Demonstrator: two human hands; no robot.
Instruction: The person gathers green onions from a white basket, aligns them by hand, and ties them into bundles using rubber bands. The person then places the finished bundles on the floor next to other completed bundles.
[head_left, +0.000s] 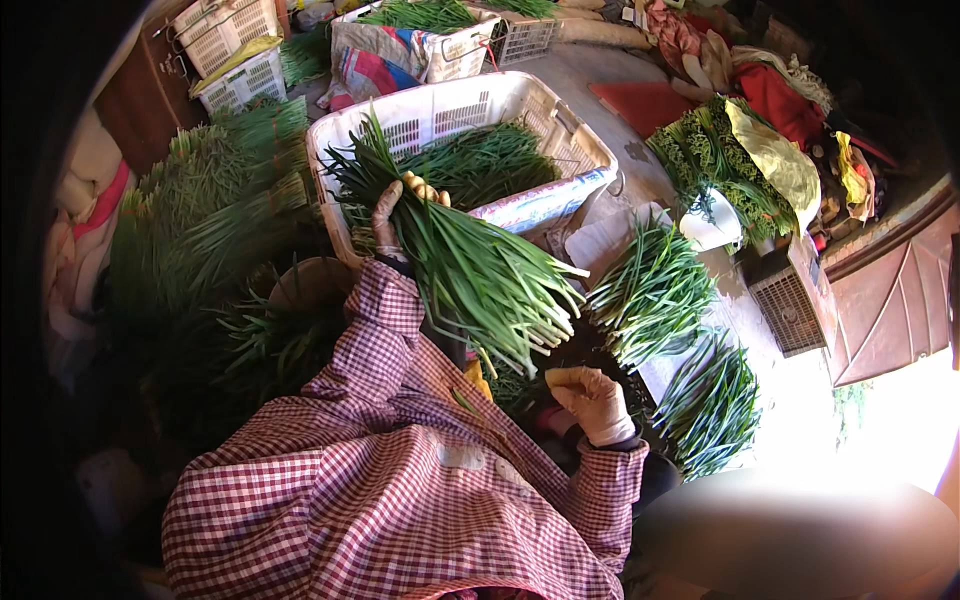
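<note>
My left hand (388, 214), in a pale glove, is closed around a large bunch of garlic chives (487, 270). The leaf tips point up and left, and the pale stem ends fan out to the lower right. Behind the bunch stands a white plastic basket (551, 202) with more chives (487, 161) lying inside. My right hand (596, 405), also gloved, hovers just below the stem ends with its fingers curled in; nothing shows in it. To its right lie two loose heaps of chives, an upper heap (656, 289) and a lower heap (712, 405).
Tied bundles of greens (217, 172) are piled at the left. Stacked plastic crates (240, 75) stand at the upper left, and another filled basket (461, 52) at the top. At the right are a white container (711, 221), a crate (789, 304) and a reddish metal door (892, 292).
</note>
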